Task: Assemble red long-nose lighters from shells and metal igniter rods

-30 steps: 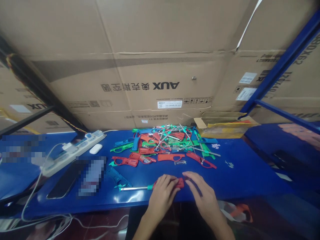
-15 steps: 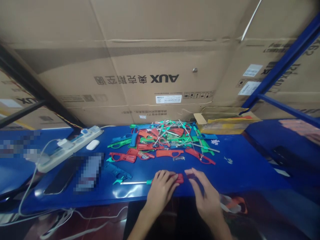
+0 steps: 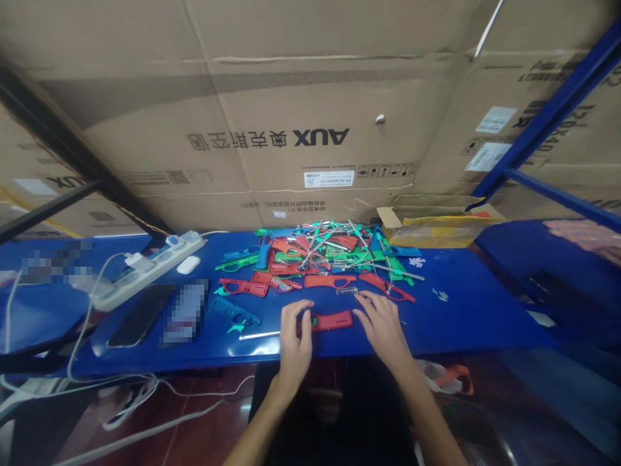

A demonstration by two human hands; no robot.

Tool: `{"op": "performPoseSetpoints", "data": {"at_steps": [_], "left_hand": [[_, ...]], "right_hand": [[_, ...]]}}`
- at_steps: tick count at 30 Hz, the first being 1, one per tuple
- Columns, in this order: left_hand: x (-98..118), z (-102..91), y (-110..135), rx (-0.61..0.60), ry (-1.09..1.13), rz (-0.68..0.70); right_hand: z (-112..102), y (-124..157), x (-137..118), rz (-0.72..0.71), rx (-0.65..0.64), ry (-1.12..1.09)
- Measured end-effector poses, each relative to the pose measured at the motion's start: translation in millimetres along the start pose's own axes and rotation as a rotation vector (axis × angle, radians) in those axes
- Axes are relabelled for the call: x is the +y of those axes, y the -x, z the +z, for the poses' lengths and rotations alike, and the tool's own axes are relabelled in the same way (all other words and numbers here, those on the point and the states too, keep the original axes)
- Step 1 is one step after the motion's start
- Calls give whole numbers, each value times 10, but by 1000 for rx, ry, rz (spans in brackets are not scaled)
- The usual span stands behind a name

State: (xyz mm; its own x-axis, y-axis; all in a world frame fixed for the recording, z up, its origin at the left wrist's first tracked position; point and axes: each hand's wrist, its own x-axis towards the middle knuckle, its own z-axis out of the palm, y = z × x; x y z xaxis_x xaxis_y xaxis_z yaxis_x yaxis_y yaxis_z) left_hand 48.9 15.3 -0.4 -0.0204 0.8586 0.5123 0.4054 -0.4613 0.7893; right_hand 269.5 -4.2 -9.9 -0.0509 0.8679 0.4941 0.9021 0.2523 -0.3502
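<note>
A red plastic handle shell (image 3: pixel 332 320) with a green collar and a thin metal rod (image 3: pixel 259 335) sticking out to the left lies on the blue table (image 3: pixel 466 323), near its front edge. My left hand (image 3: pixel 295 336) is closed on the shell's left end, thumb and fingers pinching it. My right hand (image 3: pixel 384 322) lies flat to the right of the shell, fingers stretched out. Its fingertips are close to a small clear tube (image 3: pixel 347 291) and hold nothing.
A pile of red, green and blue plastic shells and metal rods (image 3: pixel 320 262) sits behind the hands. A loose blue shell (image 3: pixel 233 312), a phone (image 3: pixel 140 314), a power strip (image 3: pixel 150 272) and cables lie left. A low cardboard tray (image 3: pixel 436 228) stands back right, with large cartons behind.
My left hand has slid to the left end of the red shell. My right hand has come off the shell and reached forward toward the small tube. The view has shifted slightly.
</note>
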Motion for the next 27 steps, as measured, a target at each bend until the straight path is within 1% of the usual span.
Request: {"op": "performPoseSetpoints", "data": {"at_steps": [2, 3, 5, 7, 9, 11, 13, 14, 16, 18, 19, 20, 22, 24, 27], "left_hand": [[-3, 1, 21, 29, 34, -12], [-4, 2, 33, 24, 53, 13], [-6, 3, 61, -23, 77, 107], [-11, 0, 89, -103, 82, 221], [-23, -7, 119, -217, 82, 314], [-39, -13, 144, -315, 86, 365], [-51, -16, 157, -362, 73, 354], [-52, -15, 157, -374, 55, 329], [-44, -5, 144, -412, 7, 267], [-27, 12, 121, -459, -37, 227], [-18, 21, 110, -477, -57, 218], [-11, 30, 101, -488, -76, 212], [-4, 43, 91, -503, -107, 196], [-7, 50, 88, -519, -131, 186], [-20, 57, 91, -546, -160, 193]], "right_hand": [[9, -42, -148, -102, -54, -87], [18, -67, -230, -156, -101, -132], [59, -117, -378, -224, -202, -199], [129, -165, -480, -251, -269, -241], [208, -207, -521, -269, -265, -265], [266, -237, -507, -265, -188, -297], [285, -251, -459, -181, -74, -368], [281, -254, -430, -96, -15, -418], [257, -254, -376, 149, 79, -542], [237, -254, -341, 399, 142, -691], [234, -256, -333, 485, 158, -773], [237, -258, -330, 538, 159, -851], [256, -263, -334, 564, 152, -966], [279, -264, -340, 543, 141, -994], [287, -257, -343, 498, 106, -855]]}}
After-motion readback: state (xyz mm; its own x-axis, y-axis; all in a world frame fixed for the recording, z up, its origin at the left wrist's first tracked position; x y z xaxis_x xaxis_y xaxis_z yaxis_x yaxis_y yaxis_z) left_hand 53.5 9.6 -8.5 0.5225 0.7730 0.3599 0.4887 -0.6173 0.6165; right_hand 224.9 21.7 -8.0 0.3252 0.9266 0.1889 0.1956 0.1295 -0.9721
